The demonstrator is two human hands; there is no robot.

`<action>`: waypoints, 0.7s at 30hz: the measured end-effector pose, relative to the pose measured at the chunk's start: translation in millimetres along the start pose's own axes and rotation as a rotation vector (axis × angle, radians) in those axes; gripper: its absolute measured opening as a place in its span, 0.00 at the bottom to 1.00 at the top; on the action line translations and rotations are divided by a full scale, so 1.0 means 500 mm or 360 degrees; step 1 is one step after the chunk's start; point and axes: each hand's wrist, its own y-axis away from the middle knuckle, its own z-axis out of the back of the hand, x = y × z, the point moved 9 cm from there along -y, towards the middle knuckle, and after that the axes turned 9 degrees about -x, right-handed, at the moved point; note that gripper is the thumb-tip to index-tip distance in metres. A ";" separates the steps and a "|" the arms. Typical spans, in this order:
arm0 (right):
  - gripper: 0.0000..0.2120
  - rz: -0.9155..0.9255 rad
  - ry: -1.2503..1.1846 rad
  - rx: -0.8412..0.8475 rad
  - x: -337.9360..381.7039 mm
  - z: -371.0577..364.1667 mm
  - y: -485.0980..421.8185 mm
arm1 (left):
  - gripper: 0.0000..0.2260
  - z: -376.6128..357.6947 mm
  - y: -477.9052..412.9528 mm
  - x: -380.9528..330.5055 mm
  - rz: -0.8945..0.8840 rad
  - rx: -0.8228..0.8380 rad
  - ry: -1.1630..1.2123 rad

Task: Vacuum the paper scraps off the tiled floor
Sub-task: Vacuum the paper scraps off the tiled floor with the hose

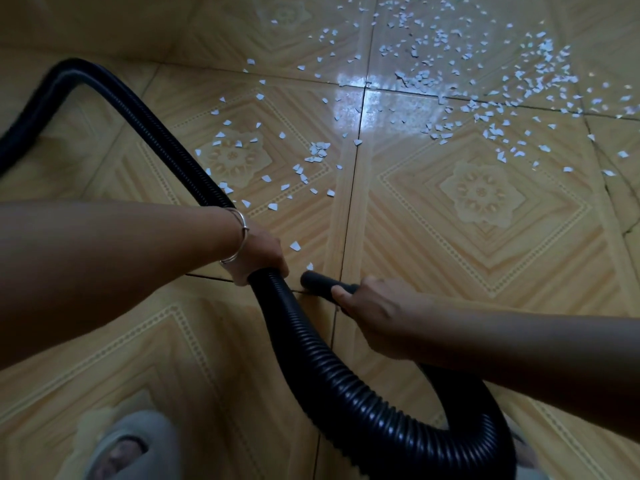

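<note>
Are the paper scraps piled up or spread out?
Spread out: the paper scraps lie scattered across several floor tiles, densest at the top right.

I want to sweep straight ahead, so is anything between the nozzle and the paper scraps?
Nothing visible does. The nozzle in the right hand points at the nearest scrap across bare tile; the left hand holds the hose beside it.

The tiled floor (450, 237) looks glossy and smooth, glaring near the matt paper scraps (317, 148). The ribbed black plastic vacuum hose (346, 386) shines faintly; a thin metal bangle (239, 237) glints.
</note>
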 end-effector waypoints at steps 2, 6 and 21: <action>0.22 -0.0073 0.0058 -0.0008 -0.003 0.009 -0.007 | 0.11 -0.007 0.007 0.013 0.0015 -0.0053 -0.0011; 0.22 -0.0104 0.0129 0.0056 0.010 0.018 -0.012 | 0.10 -0.017 0.017 0.023 -0.0028 -0.0115 -0.0047; 0.25 -0.0155 0.0041 0.0141 0.130 0.027 -0.068 | 0.09 -0.112 0.043 0.092 -0.0250 -0.0184 -0.0102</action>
